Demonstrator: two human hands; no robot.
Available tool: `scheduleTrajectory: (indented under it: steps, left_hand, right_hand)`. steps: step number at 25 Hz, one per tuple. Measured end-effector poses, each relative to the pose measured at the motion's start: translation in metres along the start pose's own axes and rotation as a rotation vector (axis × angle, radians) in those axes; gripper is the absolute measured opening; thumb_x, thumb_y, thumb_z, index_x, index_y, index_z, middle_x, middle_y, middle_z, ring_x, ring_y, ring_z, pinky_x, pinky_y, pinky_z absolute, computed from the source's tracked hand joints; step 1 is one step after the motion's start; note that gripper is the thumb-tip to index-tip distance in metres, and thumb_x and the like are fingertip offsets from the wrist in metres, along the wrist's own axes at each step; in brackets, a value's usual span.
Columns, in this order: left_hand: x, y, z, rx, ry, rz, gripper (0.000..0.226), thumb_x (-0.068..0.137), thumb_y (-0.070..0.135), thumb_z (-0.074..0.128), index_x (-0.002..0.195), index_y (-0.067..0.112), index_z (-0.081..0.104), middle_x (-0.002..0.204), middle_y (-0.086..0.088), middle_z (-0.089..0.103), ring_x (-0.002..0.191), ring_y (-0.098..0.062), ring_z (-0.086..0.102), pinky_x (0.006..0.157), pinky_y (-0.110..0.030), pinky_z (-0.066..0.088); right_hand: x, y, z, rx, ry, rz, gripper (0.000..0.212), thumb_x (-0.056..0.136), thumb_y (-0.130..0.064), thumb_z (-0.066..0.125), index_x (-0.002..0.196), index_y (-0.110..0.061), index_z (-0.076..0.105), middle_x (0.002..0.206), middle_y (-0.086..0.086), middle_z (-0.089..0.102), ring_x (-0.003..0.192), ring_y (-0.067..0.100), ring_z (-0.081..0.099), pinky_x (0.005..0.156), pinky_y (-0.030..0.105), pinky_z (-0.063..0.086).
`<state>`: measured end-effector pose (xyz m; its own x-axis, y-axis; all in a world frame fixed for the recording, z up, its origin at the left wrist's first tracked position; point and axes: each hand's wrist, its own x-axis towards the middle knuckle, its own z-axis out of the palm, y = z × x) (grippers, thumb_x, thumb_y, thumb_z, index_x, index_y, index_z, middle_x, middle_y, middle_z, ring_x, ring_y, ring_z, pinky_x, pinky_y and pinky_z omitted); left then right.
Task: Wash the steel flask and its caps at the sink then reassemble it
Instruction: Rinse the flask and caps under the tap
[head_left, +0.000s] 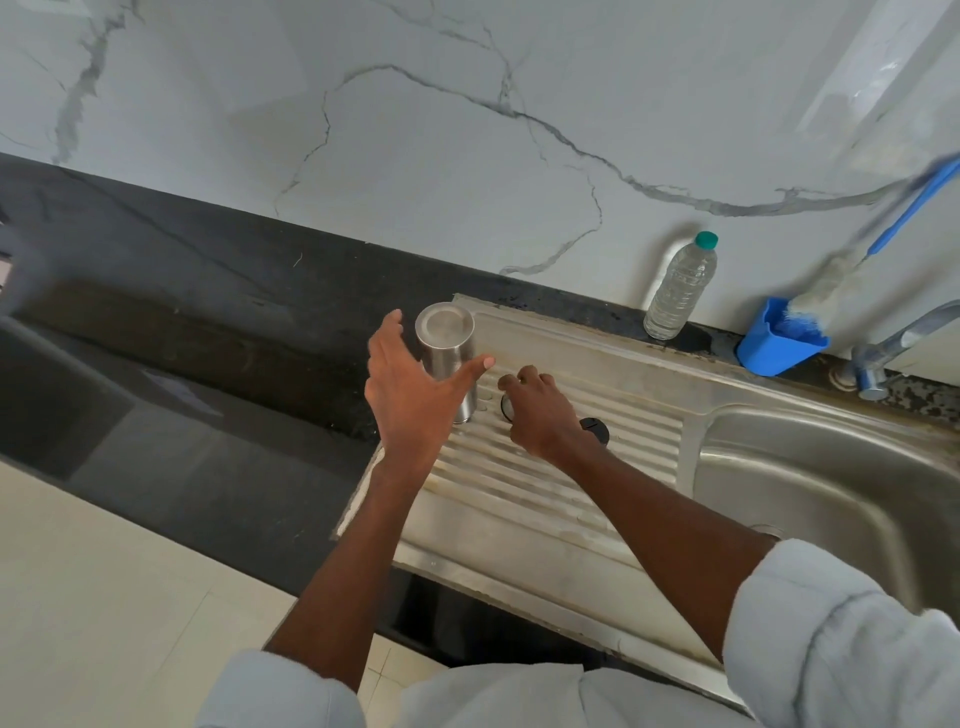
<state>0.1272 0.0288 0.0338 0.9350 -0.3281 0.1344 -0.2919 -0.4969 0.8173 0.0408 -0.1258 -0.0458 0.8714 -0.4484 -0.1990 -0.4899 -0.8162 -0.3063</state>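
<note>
One steel flask (448, 358) is standing upside down on the ribbed draining board (545, 488), its flat base facing up and its long axis nearly upright, leaning slightly away in the wide view. Just in front of it the left hand (410, 389) is hovering, fingers spread and thumb stretched across the flask's lower body, apparently not gripping. This hand is the nearer one to the flask. Beside it, the right hand (535, 410) is curling its fingers over a small round cap (507, 407) lying on the board just right of the flask. A second, black cap (595, 429) is lying just beyond that hand. Two caps, then, and one flask. Judging by this, reassembly is starting: the flask needs turning mouth-up before a cap goes on.
</note>
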Motion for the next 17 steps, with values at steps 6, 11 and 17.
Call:
scheduleTrajectory:
  steps: [6, 11, 17]
  left_hand:
    - [-0.072, 0.014, 0.004, -0.078, 0.319, 0.326, 0.044, 0.093, 0.031, 0.079, 0.129, 0.011, 0.063, 0.134, -0.008, 0.058, 0.125, -0.026, 0.053, 0.101, -0.054, 0.047]
    - [-0.120, 0.041, 0.052, -0.261, 0.024, 0.453, 0.020, 0.100, 0.009, 0.066, 0.119, 0.007, 0.066, 0.119, -0.003, 0.064, 0.116, -0.024, 0.061, 0.101, -0.045, 0.050]
    - [-0.160, 0.084, 0.161, -0.323, -0.545, 0.258, 0.021, 0.100, 0.019, 0.071, 0.121, 0.018, 0.069, 0.116, 0.008, 0.072, 0.111, -0.013, 0.067, 0.098, -0.031, 0.053]
  right_hand:
    - [-0.055, 0.006, -0.028, 0.804, 0.447, 0.191, 0.047, 0.093, -0.015, 0.072, 0.137, -0.026, 0.059, 0.124, -0.003, 0.057, 0.104, 0.011, 0.061, 0.091, 0.022, 0.050]
    - [-0.127, 0.056, -0.048, 1.562, 0.620, 0.511, 0.029, 0.105, -0.043, 0.055, 0.123, -0.024, 0.067, 0.109, 0.010, 0.072, 0.088, 0.019, 0.066, 0.072, 0.036, 0.052]
    - [-0.208, 0.173, -0.052, 1.835, 0.713, 0.800, 0.045, 0.092, -0.042, 0.074, 0.123, -0.011, 0.065, 0.106, 0.008, 0.072, 0.091, 0.017, 0.068, 0.084, 0.037, 0.053]
